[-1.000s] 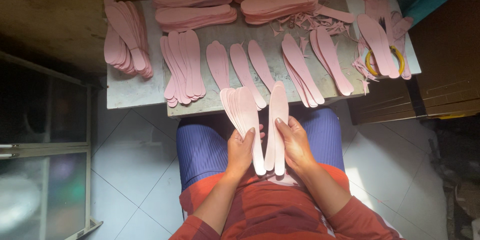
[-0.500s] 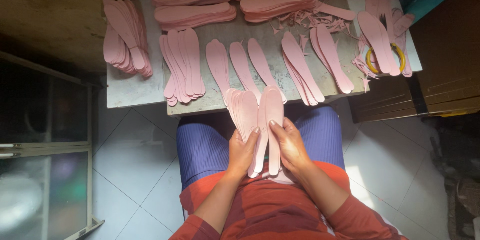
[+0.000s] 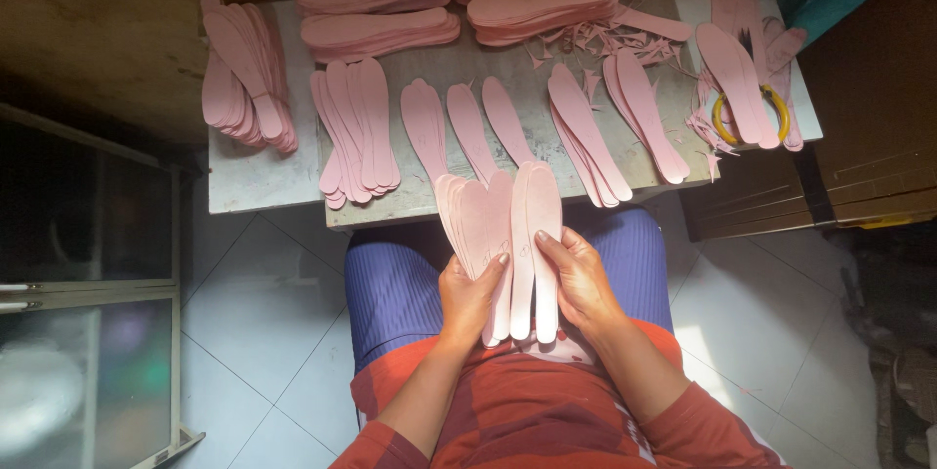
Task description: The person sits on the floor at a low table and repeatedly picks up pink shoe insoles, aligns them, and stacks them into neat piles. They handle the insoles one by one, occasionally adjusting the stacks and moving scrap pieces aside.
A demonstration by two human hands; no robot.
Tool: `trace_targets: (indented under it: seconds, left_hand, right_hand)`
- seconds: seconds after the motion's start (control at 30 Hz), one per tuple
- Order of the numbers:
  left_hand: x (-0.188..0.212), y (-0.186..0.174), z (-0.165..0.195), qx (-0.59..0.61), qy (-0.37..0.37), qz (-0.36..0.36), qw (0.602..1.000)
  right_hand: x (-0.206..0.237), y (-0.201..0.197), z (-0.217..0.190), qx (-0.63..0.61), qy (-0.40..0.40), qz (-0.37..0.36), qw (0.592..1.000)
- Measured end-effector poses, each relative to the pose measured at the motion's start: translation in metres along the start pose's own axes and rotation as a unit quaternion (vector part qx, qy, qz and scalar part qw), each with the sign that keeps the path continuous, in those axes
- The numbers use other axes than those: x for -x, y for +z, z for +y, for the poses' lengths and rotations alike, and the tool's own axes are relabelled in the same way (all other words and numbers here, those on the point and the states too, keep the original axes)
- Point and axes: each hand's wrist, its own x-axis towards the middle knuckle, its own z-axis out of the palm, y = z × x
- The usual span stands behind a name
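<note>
Left hand (image 3: 470, 293) and right hand (image 3: 578, 279) grip a fanned pink insole stack (image 3: 498, 225) at the counter's (image 3: 264, 186) near edge; sorted piles (image 3: 376, 15) fill it, trimmings (image 3: 605, 40) remain.

We see a pale tiled floor (image 3: 254, 303) in patchy sunlight, a grey tabletop (image 3: 256, 181) above it, and a glass-fronted cabinet (image 3: 88, 332) at our left.
</note>
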Motion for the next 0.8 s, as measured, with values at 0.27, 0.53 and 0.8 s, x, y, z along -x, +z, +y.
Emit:
trace_targets:
  seconds: [0.27,0.53,0.8]
  left_hand:
    - [-0.003,0.004,-0.023,0.097,-0.038,-0.056,0.993]
    - [-0.002,0.001,-0.023,0.042,-0.009,-0.074,0.996]
    - [-0.003,0.001,-0.024,0.027,-0.071,-0.108,0.991]
  right_hand:
    - [0.0,0.003,0.014,0.017,0.025,-0.016,0.999]
    - [-0.002,-0.001,0.01,-0.041,0.036,-0.037,0.998]
    - [-0.007,-0.004,0.022,0.044,0.02,-0.023,0.999]
